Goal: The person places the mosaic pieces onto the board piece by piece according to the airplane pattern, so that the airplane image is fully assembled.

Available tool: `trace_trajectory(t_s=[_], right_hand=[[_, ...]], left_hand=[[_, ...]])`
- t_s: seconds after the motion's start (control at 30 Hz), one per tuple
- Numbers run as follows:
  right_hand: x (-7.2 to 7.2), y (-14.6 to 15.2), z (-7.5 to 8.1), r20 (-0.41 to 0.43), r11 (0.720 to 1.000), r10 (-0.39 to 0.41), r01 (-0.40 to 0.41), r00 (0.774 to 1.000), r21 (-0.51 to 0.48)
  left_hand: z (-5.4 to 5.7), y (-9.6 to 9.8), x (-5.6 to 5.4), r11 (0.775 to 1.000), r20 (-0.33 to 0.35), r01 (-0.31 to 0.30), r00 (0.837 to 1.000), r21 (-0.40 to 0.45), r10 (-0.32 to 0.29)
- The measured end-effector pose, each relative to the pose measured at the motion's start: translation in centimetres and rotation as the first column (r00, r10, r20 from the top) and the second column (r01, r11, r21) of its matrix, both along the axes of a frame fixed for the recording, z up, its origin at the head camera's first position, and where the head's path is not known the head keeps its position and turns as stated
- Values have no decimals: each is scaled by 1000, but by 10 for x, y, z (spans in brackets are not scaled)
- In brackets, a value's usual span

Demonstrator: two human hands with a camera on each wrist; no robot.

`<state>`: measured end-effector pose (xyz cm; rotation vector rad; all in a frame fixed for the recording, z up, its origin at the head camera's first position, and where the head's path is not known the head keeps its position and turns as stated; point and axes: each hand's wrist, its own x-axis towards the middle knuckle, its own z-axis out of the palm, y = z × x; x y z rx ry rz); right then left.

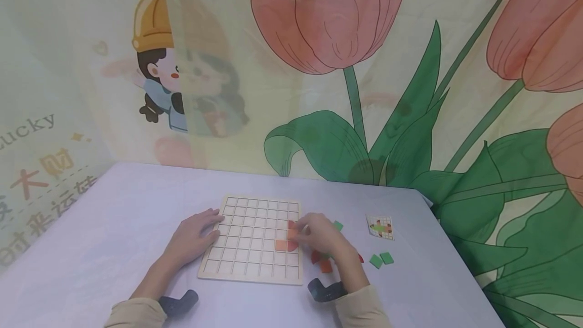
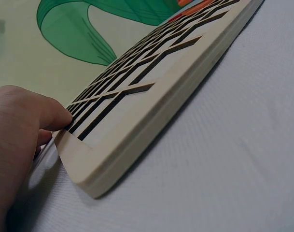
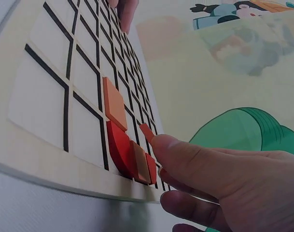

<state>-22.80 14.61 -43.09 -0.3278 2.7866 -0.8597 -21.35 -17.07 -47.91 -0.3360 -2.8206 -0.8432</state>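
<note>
A wooden grid board (image 1: 249, 270) lies flat on the table. My left hand (image 1: 193, 233) rests at its left edge; in the left wrist view the thumb (image 2: 55, 113) touches the board's rim. Over the right side of the board, my right hand (image 1: 321, 234) pinches a small orange-red tile (image 3: 147, 132) between thumb and fingers, raised above the cells. Several tiles sit in cells near the right edge: an orange square (image 3: 115, 104), a red piece with a rounded corner (image 3: 119, 150), another orange tile (image 3: 140, 162) and a red one (image 3: 151, 169).
Loose tiles lie right of the board, among them an orange tile (image 1: 325, 266) and a green tile (image 1: 386, 257); my right forearm partly covers that group. Beyond them is a small pattern card (image 1: 380, 227). A printed cloth (image 1: 218, 151) hangs behind the white table (image 1: 150, 191).
</note>
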Motion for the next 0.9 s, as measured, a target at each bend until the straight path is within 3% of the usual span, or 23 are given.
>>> trace_trajectory(t_s=[0.2,0.47,0.7,0.9], right_hand=[[3,-5,-1,59,998,28,-26,998,-49],[5,-7,-5,57,996,77,-75,995,-39],[5,-8,-8,39,996,92,-91,995,-7],[0,-10,-11,-23,994,106,-105,994,19]], left_hand=[[1,0,2,1000,-3,3,1000,-2,-3],[-2,0,0,1000,-5,1,1000,0,-1],[-1,1,0,1000,-10,0,1000,-1,0],[1,1,1,1000,-7,-5,1000,-4,5]])
